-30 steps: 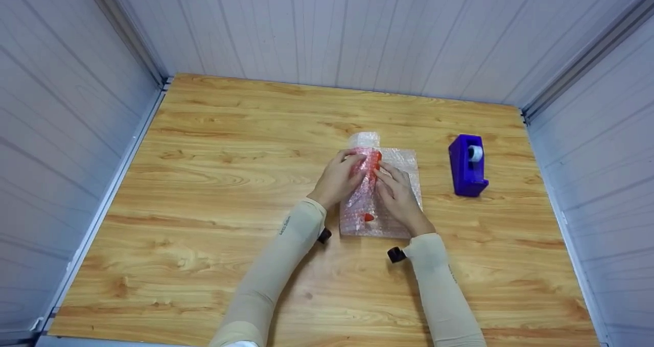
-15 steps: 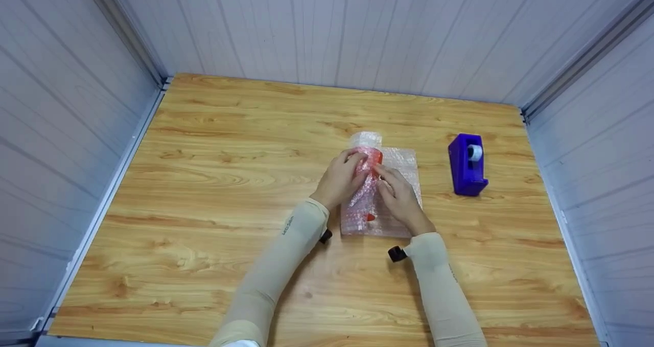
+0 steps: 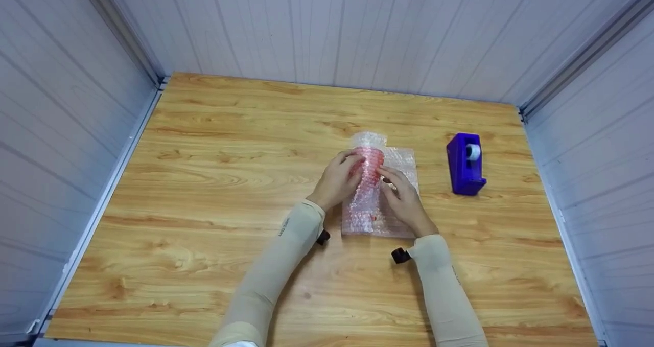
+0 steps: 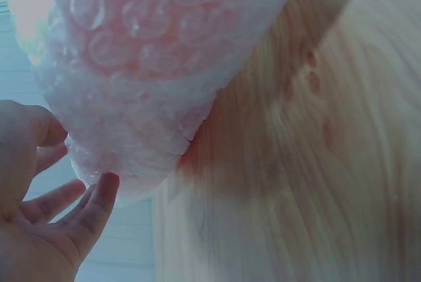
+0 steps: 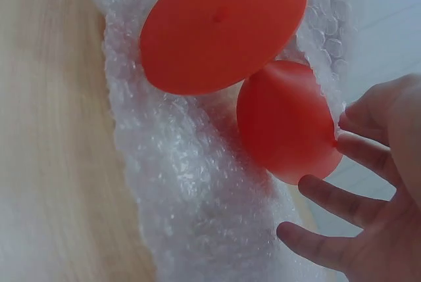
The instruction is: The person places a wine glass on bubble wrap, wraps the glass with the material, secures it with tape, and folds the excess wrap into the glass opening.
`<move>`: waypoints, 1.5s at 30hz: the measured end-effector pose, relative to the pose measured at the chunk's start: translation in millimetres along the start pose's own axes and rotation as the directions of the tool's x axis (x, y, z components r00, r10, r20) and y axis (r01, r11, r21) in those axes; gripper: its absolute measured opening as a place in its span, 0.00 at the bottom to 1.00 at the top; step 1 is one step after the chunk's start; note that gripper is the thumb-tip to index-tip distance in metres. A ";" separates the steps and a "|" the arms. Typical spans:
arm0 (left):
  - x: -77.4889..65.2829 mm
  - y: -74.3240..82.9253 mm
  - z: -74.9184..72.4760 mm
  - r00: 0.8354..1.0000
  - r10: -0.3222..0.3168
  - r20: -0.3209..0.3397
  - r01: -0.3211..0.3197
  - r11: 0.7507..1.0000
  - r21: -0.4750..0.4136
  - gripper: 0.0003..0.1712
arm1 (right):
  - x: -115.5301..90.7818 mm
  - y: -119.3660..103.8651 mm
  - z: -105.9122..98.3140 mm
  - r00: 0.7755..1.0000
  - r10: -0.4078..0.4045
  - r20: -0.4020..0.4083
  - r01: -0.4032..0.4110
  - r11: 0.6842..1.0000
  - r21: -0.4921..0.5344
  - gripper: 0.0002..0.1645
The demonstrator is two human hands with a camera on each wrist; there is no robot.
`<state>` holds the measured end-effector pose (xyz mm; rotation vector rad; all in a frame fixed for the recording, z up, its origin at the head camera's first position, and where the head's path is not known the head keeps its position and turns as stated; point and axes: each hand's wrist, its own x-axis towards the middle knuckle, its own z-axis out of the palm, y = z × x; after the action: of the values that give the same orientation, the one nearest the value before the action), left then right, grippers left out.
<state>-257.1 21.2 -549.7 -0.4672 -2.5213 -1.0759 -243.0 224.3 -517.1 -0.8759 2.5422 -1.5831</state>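
A red item lies lengthwise in a sheet of bubble wrap (image 3: pixel 401 158), partly rolled up. In the right wrist view, it has a flat round disc (image 5: pixel 223 25) at one end and a rounded, bowl-like part (image 5: pixel 283 121) beyond. The bowl-like end shows pink through the wrap, and only a bit of red peeks out at the near end. My left hand (image 3: pixel 334 181) holds the roll's left side, fingers bent over the wrapped upper part. On the right side, my right hand (image 3: pixel 406 199) touches the wrap's edge by the bowl-like part, its fingers spread and fairly straight.
A blue tape dispenser (image 3: pixel 466 165) with a white roll stands right of the wrap on the wooden table (image 3: pixel 230 132). Light panel walls (image 3: pixel 317 30) rise at the back and both sides. Small black cameras (image 3: pixel 401 255) hang below the sleeves at the wrists.
The roll has turned and shifted slightly right over the sheet. Wrap now covers more of the red at both ends. My right hand has moved slightly right; my left keeps hold.
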 end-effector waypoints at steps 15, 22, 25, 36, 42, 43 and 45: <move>1.6 -0.4 -3.1 0.999 -0.026 0.044 0.028 0.999 -0.027 0.18 | -3.6 23.2 7.8 0.998 -0.054 0.016 0.054 0.999 0.003 0.27; 1.9 0.2 -0.2 0.998 -0.032 0.053 0.032 0.999 0.004 0.19 | -5.9 44.9 10.7 0.999 0.019 0.032 -0.019 1.000 0.005 0.30; 1.4 1.9 0.5 0.997 -0.054 0.059 0.053 0.998 0.014 0.19 | -6.8 44.9 9.8 0.998 0.045 0.035 -0.045 0.999 0.002 0.30; 2.4 8.1 -0.8 0.991 -0.091 0.097 0.087 0.995 0.049 0.21 | -6.6 44.8 9.2 0.998 0.056 0.026 -0.056 0.998 -0.011 0.31; 4.1 12.3 0.5 0.992 -0.068 0.111 0.057 0.994 0.097 0.21 | -3.4 40.0 9.6 0.999 0.044 -0.008 -0.045 0.995 -0.088 0.30; 4.3 13.1 0.6 0.991 -0.066 0.115 0.054 0.993 0.107 0.21 | -2.8 39.4 9.6 0.999 0.040 -0.010 -0.041 0.995 -0.094 0.30; 4.8 14.3 0.7 0.991 -0.064 0.119 0.050 0.991 0.123 0.21 | -2.2 38.4 9.5 0.999 0.039 -0.015 -0.040 0.995 -0.091 0.30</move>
<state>-255.3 31.9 -539.1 -0.4424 -2.7039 -0.9351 -255.4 230.1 -554.3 -0.8200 2.6430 -1.4779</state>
